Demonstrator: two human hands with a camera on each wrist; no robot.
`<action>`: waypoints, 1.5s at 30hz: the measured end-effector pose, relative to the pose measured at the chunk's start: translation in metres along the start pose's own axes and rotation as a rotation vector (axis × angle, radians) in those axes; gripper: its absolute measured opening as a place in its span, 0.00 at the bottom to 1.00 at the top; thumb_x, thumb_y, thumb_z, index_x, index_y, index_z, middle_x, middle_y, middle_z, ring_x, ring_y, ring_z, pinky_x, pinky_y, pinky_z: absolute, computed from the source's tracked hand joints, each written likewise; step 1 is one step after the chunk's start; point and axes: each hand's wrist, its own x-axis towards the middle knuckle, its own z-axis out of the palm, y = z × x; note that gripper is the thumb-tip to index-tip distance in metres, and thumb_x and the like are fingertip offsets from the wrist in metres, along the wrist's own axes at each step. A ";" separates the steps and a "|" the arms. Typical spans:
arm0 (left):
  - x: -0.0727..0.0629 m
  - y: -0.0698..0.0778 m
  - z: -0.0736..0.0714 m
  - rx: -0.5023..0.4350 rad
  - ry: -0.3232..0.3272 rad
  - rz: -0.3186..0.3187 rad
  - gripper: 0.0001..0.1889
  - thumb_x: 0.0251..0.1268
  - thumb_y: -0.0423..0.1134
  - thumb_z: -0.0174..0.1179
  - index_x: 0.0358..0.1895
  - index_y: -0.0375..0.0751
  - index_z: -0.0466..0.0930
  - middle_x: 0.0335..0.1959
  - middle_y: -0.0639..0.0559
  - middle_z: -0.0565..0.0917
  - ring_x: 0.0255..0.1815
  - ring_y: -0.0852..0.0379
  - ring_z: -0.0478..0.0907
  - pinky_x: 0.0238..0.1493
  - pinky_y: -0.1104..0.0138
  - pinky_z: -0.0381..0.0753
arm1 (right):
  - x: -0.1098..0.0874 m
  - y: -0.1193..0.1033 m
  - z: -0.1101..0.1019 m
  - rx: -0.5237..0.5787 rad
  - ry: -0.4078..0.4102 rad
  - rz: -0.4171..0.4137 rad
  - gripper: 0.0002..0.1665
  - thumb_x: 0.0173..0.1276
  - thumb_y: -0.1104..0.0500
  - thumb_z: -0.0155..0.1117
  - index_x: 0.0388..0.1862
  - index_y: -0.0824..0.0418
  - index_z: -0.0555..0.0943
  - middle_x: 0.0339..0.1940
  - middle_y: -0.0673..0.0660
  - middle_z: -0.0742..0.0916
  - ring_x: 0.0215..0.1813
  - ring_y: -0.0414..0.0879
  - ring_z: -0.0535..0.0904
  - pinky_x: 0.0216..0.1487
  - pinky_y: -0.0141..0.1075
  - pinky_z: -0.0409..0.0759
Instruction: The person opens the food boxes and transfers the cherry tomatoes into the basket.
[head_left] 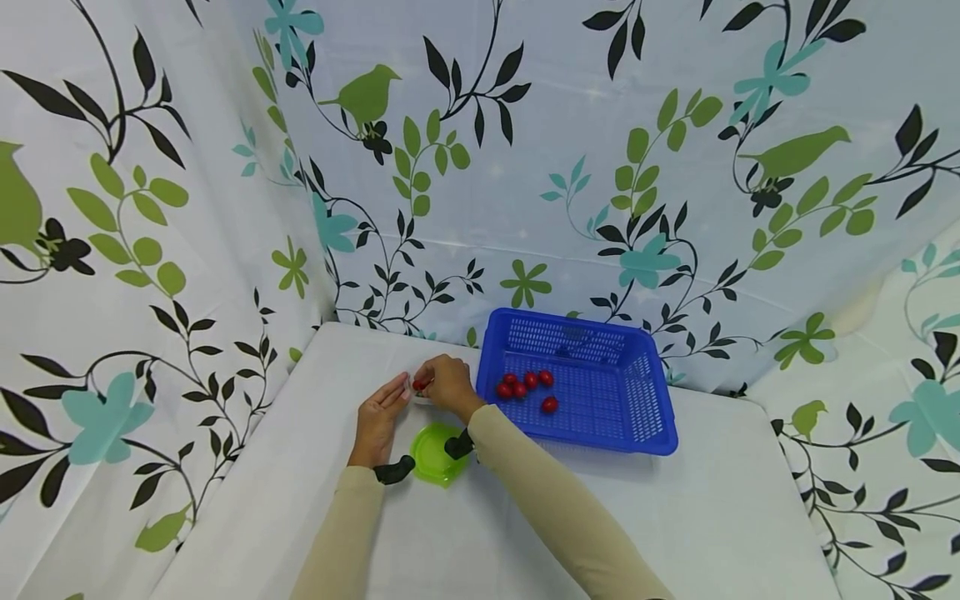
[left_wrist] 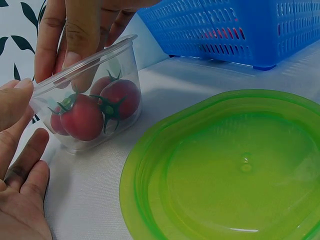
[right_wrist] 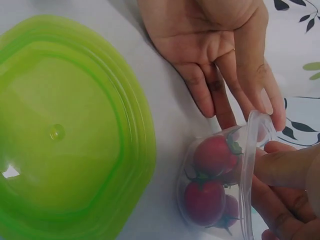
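Note:
A clear plastic container (left_wrist: 131,65) holding several small red tomatoes (left_wrist: 84,118) with green stems stands on the white tabletop. At its rim, my left hand (head_left: 377,422) pinches the edge between thumb and fingers, the other fingers spread below. From above, my right hand (head_left: 450,383) reaches into the container with curled fingers (left_wrist: 82,30). A red tomato shows between those fingers, partly hidden by them. Close in front of the container lies a translucent green dish (left_wrist: 210,170), under both wrists in the head view.
A blue perforated basket (head_left: 607,408) stands to the right of the hands, with several red tomatoes (head_left: 550,405) towards its left side. White cloth covers the table (head_left: 720,500). A patterned curtain (head_left: 480,233) hangs behind and at both sides.

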 end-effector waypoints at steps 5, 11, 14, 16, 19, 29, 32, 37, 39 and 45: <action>0.002 -0.001 -0.001 0.003 -0.003 -0.005 0.27 0.75 0.30 0.65 0.75 0.40 0.76 0.78 0.49 0.76 0.80 0.59 0.71 0.78 0.72 0.71 | 0.001 0.000 0.001 -0.005 0.005 0.022 0.15 0.65 0.67 0.77 0.47 0.52 0.93 0.43 0.46 0.95 0.55 0.45 0.86 0.67 0.46 0.74; 0.004 0.000 0.000 0.018 -0.006 -0.015 0.27 0.75 0.32 0.65 0.75 0.42 0.76 0.78 0.51 0.76 0.80 0.60 0.71 0.80 0.70 0.69 | 0.005 0.000 0.003 -0.007 0.012 0.024 0.12 0.65 0.66 0.78 0.44 0.52 0.94 0.41 0.46 0.95 0.52 0.43 0.86 0.66 0.45 0.73; 0.004 0.002 0.001 0.016 -0.007 -0.009 0.27 0.75 0.31 0.65 0.75 0.41 0.76 0.78 0.50 0.76 0.80 0.59 0.70 0.81 0.69 0.68 | 0.006 0.000 0.005 -0.022 0.021 0.017 0.09 0.67 0.64 0.78 0.43 0.52 0.94 0.39 0.46 0.95 0.51 0.43 0.86 0.63 0.44 0.72; 0.003 0.003 0.001 0.010 -0.012 -0.009 0.26 0.76 0.31 0.64 0.75 0.41 0.76 0.78 0.50 0.76 0.81 0.59 0.70 0.81 0.69 0.67 | 0.007 0.000 0.006 -0.045 0.016 0.015 0.07 0.68 0.62 0.77 0.43 0.52 0.94 0.38 0.45 0.95 0.50 0.43 0.86 0.62 0.43 0.72; 0.003 0.003 0.001 -0.002 -0.016 -0.010 0.26 0.76 0.30 0.64 0.75 0.40 0.76 0.78 0.49 0.76 0.81 0.59 0.70 0.81 0.69 0.67 | 0.008 0.000 0.008 -0.095 -0.005 0.018 0.07 0.70 0.59 0.76 0.45 0.51 0.94 0.39 0.44 0.95 0.51 0.44 0.85 0.59 0.42 0.72; 0.005 -0.001 -0.002 0.003 -0.014 -0.005 0.26 0.76 0.30 0.64 0.74 0.39 0.77 0.77 0.49 0.77 0.81 0.59 0.70 0.79 0.71 0.70 | 0.008 -0.003 0.005 -0.163 -0.041 0.029 0.08 0.70 0.54 0.77 0.46 0.51 0.94 0.43 0.44 0.95 0.55 0.46 0.85 0.62 0.42 0.74; 0.004 0.000 -0.001 0.005 -0.011 -0.007 0.26 0.76 0.30 0.64 0.74 0.39 0.76 0.77 0.49 0.77 0.80 0.59 0.70 0.77 0.73 0.72 | 0.007 -0.001 0.007 -0.183 -0.011 0.011 0.06 0.68 0.54 0.79 0.42 0.50 0.94 0.39 0.43 0.95 0.51 0.45 0.86 0.64 0.42 0.75; 0.003 0.000 0.001 0.001 0.006 0.002 0.25 0.75 0.29 0.65 0.73 0.38 0.78 0.76 0.48 0.78 0.77 0.61 0.74 0.68 0.79 0.77 | 0.005 0.001 0.007 -0.201 0.029 -0.032 0.03 0.68 0.55 0.79 0.35 0.52 0.94 0.32 0.44 0.93 0.44 0.45 0.87 0.65 0.44 0.78; 0.003 0.000 0.001 0.007 0.010 0.007 0.25 0.74 0.29 0.65 0.73 0.38 0.78 0.76 0.48 0.78 0.76 0.62 0.75 0.67 0.80 0.77 | 0.004 0.000 0.006 -0.211 0.033 -0.041 0.05 0.69 0.56 0.78 0.32 0.53 0.93 0.30 0.45 0.92 0.43 0.45 0.86 0.65 0.45 0.78; 0.001 0.001 0.002 0.019 0.005 0.010 0.25 0.75 0.29 0.65 0.73 0.38 0.78 0.76 0.47 0.78 0.76 0.61 0.76 0.65 0.80 0.78 | 0.002 -0.003 0.005 -0.275 0.038 -0.085 0.05 0.70 0.59 0.76 0.31 0.55 0.91 0.33 0.46 0.92 0.43 0.46 0.87 0.60 0.46 0.79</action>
